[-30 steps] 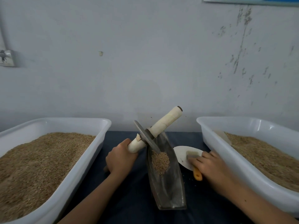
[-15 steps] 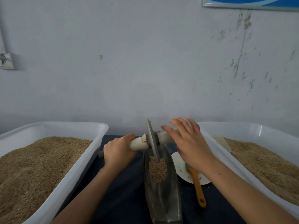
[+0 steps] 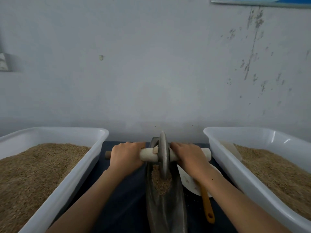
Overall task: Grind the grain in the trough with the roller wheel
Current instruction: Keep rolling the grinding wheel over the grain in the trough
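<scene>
both hands grip roller wheel (image 3: 162, 153), trough (image 3: 165, 207)

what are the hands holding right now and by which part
Both hold the roller wheel by its pale axle handle: left hand on the left end, right hand on the right end.

Lighting is dim, soft and even, with a cool grey cast. Small glare spots sit on the right tub's inner wall (image 3: 286, 141). Shadow pools on the dark table (image 3: 124, 199). Focus is slightly soft throughout. Wide-angle distortion bows the tub rims at the frame's edges.
</scene>
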### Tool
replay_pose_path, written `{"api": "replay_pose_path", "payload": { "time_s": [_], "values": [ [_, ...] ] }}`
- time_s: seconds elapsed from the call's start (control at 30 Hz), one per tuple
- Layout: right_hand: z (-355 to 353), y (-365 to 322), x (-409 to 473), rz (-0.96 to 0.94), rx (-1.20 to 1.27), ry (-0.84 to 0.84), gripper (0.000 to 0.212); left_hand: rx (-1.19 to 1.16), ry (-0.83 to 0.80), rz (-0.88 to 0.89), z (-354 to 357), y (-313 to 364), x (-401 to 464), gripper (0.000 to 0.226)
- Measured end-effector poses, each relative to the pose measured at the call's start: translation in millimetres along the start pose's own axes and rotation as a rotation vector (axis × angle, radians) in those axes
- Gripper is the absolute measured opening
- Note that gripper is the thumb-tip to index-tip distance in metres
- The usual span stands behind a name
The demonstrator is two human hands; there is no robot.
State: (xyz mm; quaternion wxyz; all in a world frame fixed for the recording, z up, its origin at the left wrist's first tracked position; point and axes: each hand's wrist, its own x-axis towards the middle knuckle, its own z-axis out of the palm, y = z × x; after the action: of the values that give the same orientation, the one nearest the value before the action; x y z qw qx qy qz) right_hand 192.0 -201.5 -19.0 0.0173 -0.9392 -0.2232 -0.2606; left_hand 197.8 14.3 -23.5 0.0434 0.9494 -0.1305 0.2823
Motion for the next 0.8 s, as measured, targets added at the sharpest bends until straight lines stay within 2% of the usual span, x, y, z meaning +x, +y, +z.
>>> {"api": "replay_pose_path", "payload": {
  "time_s": [0.23,0.4,0.5,0.67,0.8],
  "values": [
    [-4.2,2.7,-5.6,-0.034,0.031,-0.028,0.023,-0.024,-0.078,0.009,0.9,-4.5,-1.5,0.015],
    [-11.2,17.3,-21.3,0.019,-0.139,-0.079,0.025,-0.020,-0.127,-0.003,2.8,-5.5,-5.0,0.013],
    [-12.6,17.9,-28.1,0.016,-0.110,-0.088,0.026,0.005,-0.165,0.015,0.4,-3.5,-3.6,0.011],
    [-12.9,15.4,-30.9,-0.023,-0.048,-0.087,0.029,0.059,-0.295,0.032,-6.6,0.1,-5.2,0.023],
    [-8.0,13.6,-33.2,-0.048,-0.023,-0.115,0.028,0.115,-0.238,0.073,-7.3,3.9,-15.1,0.025]
  ]
}}
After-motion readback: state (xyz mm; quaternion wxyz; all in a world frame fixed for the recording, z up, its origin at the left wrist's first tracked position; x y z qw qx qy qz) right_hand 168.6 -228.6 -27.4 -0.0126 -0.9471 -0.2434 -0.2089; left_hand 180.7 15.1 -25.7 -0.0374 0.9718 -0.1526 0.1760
